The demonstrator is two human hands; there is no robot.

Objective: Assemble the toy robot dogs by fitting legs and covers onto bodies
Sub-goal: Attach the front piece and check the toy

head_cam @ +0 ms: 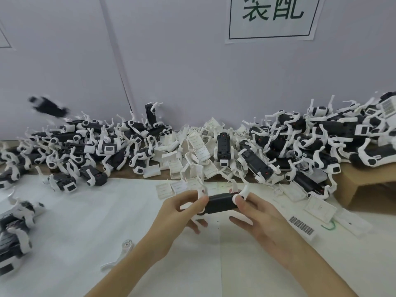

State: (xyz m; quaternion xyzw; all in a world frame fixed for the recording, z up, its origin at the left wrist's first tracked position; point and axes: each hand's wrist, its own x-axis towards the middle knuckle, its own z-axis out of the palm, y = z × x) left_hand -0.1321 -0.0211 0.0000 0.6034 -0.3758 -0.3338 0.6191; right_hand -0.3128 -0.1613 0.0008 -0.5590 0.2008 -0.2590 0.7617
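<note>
Head view looks down at two bare hands holding one toy dog over the white bench [64, 243]. Its body [220, 203] is a black, boxy bar with smooth sides, lying flat between the hands in the middle of the bench, a little toward the far edge. The left hand [182, 213] pinches the left end with thumb and curled fingers. The right hand [259, 217] grips the right end, thumb on top by a round white joint. Thin white legs [246, 190] curve up from the body like little hooks.

One loose white leg [122, 254] lies flat on the bench near the left arm. It has a round end with small holes and a bent, skinny tail.

Along the far edge of the bench runs a long, messy heap. At the far left is a pile of dogs [90, 151], black with white legs sticking out every way. In the far middle is a pile of white covers [192, 151], flat, ribbed plastic pieces with turned-up edges. At the far right more dogs [310, 146] lie piled, some on a brown cardboard box [364, 185]. A few dogs lie blurry at the left edge.

A grille-patterned flat piece [301, 227] lies near the right hand. On the pale wall hangs a white sign [272, 18] with green letters.
</note>
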